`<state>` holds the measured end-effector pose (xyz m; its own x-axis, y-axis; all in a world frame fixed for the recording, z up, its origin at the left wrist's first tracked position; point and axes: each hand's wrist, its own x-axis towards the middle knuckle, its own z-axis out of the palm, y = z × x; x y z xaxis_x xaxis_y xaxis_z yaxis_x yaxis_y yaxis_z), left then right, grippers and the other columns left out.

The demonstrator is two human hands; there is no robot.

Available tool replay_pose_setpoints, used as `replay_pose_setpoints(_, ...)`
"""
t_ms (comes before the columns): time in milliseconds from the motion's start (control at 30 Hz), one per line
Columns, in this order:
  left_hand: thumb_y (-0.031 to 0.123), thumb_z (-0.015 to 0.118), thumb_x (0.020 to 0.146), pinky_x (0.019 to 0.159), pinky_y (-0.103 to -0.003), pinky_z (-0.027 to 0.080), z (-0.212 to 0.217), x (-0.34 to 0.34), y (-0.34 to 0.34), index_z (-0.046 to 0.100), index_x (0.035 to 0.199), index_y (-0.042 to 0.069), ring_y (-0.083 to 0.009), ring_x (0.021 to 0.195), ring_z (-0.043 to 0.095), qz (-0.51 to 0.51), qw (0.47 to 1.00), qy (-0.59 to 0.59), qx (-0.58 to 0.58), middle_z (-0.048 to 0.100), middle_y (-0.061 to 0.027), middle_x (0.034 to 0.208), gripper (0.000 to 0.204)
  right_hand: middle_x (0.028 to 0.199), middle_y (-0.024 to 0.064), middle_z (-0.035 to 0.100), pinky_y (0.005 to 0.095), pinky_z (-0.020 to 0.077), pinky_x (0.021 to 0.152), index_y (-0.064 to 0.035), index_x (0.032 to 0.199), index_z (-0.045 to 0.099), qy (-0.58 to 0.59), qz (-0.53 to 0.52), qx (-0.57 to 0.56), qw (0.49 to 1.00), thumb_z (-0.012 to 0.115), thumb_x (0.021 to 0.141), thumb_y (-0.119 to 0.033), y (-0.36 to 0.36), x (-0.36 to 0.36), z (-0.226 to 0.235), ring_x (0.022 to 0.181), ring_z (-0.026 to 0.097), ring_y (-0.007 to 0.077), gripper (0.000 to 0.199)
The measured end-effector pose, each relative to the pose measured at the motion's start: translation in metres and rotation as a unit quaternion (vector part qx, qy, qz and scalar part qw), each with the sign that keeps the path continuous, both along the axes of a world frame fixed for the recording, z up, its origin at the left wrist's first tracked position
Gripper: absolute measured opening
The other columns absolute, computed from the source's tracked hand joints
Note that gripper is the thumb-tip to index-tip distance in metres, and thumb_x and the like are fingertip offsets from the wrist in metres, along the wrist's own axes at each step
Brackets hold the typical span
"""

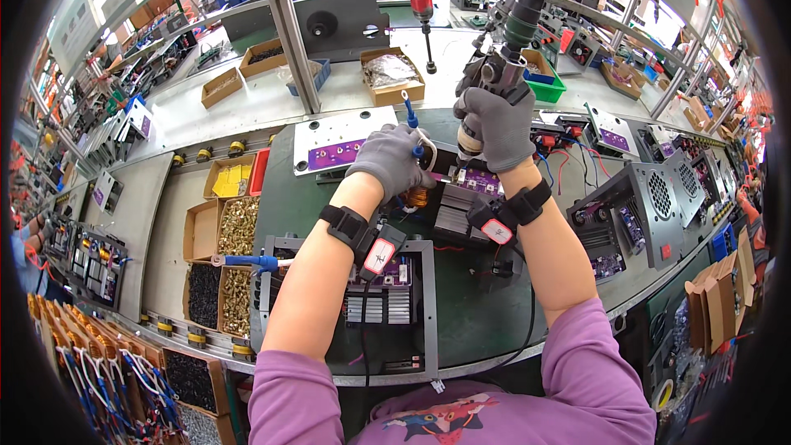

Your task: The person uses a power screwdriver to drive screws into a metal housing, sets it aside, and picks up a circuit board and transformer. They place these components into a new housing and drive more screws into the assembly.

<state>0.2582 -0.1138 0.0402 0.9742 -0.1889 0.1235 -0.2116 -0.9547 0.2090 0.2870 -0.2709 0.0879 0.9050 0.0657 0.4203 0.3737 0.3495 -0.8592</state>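
Gripping a tilted drill (pixel 501 72) above and right of the frame's centre, my right hand (pixel 500 128) points it down at a purple circuit board (pixel 484 184); my left hand (pixel 390 161), near centre, grasps a blue-ended cable (pixel 411 112).

Pale workbench (pixel 264 103) (grey metal post (pixel 290 41) alongside)
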Motion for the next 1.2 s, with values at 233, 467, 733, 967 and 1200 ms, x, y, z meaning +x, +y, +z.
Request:
replay_pose_setpoints(233,0.043,0.08,0.066,0.098,-0.039,0.043,0.005,-0.004,-0.002,0.061,0.115,0.014,-0.0312,0.114,0.052,0.014,0.999,0.041,-0.003,0.058,-0.0132,0.116,0.06,0.072,0.0044,0.058,0.0238,0.0456,0.052,-0.0001,0.091,0.058,-0.07,0.055,-0.056,0.995,0.057,0.069,0.003,0.009,0.001,-0.012,0.057,0.057,0.0119,0.021)
replay_pose_setpoints(467,0.045,0.081,0.065,0.099,-0.039,0.042,0.019,-0.012,-0.007,0.059,0.119,0.009,-0.0313,0.116,0.051,0.037,0.997,0.071,0.005,0.055,-0.0141,0.12,0.069,0.069,0.0051,0.058,0.0245,0.0452,0.051,0.0006,0.086,0.058,-0.033,0.013,-0.068,0.997,0.056,0.071,0.0,0.011,-0.001,-0.01,0.056,0.057,0.0125,0.015)
replay_pose_setpoints(733,0.032,0.072,0.078,0.094,-0.041,0.044,0.018,-0.073,-0.005,0.053,0.126,0.009,-0.0322,0.112,0.054,0.103,0.991,-0.082,-0.021,0.056,-0.0145,0.121,0.056,0.069,0.0048,0.059,0.0253,0.0443,0.05,0.0004,0.084,0.058,-0.046,0.033,-0.064,0.996,0.057,0.071,0.0,0.016,0.01,-0.016,0.055,0.056,0.0121,0.013)
replay_pose_setpoints(967,0.034,0.075,0.069,0.095,-0.044,0.044,0.017,-0.212,-0.042,0.057,0.115,0.001,-0.0348,0.108,0.057,-0.095,0.954,-0.125,-0.255,0.057,-0.0192,0.118,0.059,0.08,-0.0049,0.049,0.0191,0.0372,0.047,-0.0117,0.097,0.053,-0.082,0.276,0.091,0.953,0.053,0.085,0.003,-0.022,0.088,-0.066,0.06,0.048,0.0065,0.019)
replay_pose_setpoints(1200,0.024,0.075,0.068,0.109,-0.046,0.033,-0.073,-0.248,-0.079,0.056,0.119,-0.002,-0.0407,0.136,0.032,-0.1,0.934,-0.197,-0.282,0.044,-0.0217,0.137,0.06,0.077,0.0033,0.059,0.0214,0.0437,0.055,-0.0057,0.095,0.059,-0.093,0.033,-0.011,0.995,0.057,0.072,-0.005,-0.036,0.033,-0.009,0.065,0.056,0.0093,0.023)
